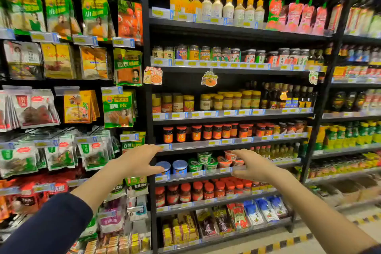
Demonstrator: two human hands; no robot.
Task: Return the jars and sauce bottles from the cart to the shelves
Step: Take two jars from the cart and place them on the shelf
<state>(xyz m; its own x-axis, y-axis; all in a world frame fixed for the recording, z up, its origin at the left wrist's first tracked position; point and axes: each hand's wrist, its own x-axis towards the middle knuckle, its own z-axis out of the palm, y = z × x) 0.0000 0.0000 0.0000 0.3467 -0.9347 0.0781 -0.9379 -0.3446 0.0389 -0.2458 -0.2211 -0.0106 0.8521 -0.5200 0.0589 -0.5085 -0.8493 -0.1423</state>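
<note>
Both empty hands, left [137, 162] and right [254, 166], spread before round-lidded jars [196, 132].

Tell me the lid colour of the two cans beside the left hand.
Blue lids, clearest in the head view.

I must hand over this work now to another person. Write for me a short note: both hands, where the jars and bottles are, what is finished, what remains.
Left hand: open, empty, raised in front of the shelf post.
Right hand: open, empty, at the edge of the shelf with the blue-lidded tubs and green cups.
Job's things: the cart is out of view, so I cannot tell what it holds. Red-lidded jars and squeeze bottles stand in rows on the shelves.
Done: cannot tell how many items were returned.
Left: check the cart and shelve whatever jars or sauce bottles remain.
</note>
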